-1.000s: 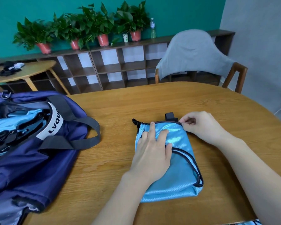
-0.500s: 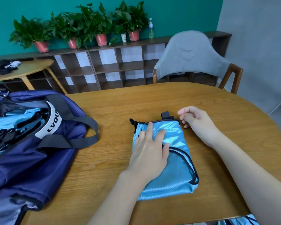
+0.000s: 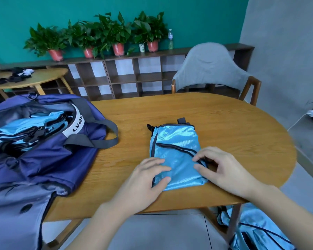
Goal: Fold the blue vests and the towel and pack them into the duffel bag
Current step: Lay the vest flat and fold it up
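Note:
A folded light-blue vest (image 3: 175, 141) with dark trim lies on the wooden table (image 3: 233, 134) in front of me. My left hand (image 3: 148, 179) sits at its near-left corner, fingers on top and thumb at the edge, gripping the fabric. My right hand (image 3: 222, 168) holds the near-right edge between curled fingers and thumb. To the left stands the open navy duffel bag (image 3: 49, 159), with several folded blue vests (image 3: 25, 130) stacked inside. A grey cloth (image 3: 208, 67) hangs over the chair back across the table.
More blue vests (image 3: 253, 230) lie in a heap below the table's near right edge. The bag's grey handles (image 3: 105, 134) trail onto the table toward the vest. A small side table (image 3: 33, 78) and a shelf with potted plants (image 3: 116, 37) stand behind.
My left hand slid from the middle of the vest to its near-left corner. My right hand left the far-right corner and came to the near-right edge.

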{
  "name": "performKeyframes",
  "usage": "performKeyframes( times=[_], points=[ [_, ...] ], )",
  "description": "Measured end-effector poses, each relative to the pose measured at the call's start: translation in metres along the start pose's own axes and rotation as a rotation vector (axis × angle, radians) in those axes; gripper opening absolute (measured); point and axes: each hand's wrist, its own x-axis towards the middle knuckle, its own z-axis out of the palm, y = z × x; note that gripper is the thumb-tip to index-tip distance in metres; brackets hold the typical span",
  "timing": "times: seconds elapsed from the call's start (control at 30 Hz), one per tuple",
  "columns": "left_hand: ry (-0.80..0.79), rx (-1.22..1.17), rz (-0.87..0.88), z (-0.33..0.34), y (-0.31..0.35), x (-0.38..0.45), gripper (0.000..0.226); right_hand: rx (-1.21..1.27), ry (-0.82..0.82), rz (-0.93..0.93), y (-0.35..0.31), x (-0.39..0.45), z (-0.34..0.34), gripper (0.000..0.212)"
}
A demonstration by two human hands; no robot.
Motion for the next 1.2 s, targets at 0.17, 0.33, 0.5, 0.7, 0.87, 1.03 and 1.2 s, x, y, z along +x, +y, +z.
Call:
performKeyframes(
  times=[0.17, 0.33, 0.5, 0.7, 0.87, 1.03, 1.2],
  points=[
    [0.018, -0.046, 0.012, -0.01, 0.013, -0.031, 0.043, -0.1, -0.079, -0.107, -0.009, -0.034, 0.0, 0.045],
    [-0.053, -0.01, 0.078, -0.008, 0.023, -0.056, 0.065, -0.19, -0.087, -0.157, -0.015, -0.063, 0.004, 0.065],
    [0.167, -0.126, 0.09, -0.005, 0.039, -0.061, 0.014, -0.021, 0.066, -0.125, -0.019, -0.075, 0.011, 0.038],
    [0.379, -0.155, 0.058, -0.006, 0.053, -0.054, 0.019, 0.145, 0.121, -0.045, -0.038, -0.07, 0.002, 0.027],
    [0.543, -0.162, 0.071, -0.013, 0.065, -0.034, 0.022, 0.242, 0.207, 0.005, -0.053, -0.052, -0.008, 0.027],
    [0.538, -0.169, -0.05, -0.02, 0.059, 0.001, 0.01, 0.296, 0.302, 0.098, -0.052, -0.016, -0.013, 0.01],
    [0.414, -0.048, -0.229, -0.016, 0.039, 0.038, 0.01, 0.163, 0.305, 0.204, -0.025, 0.018, -0.003, 0.008]
  ],
)
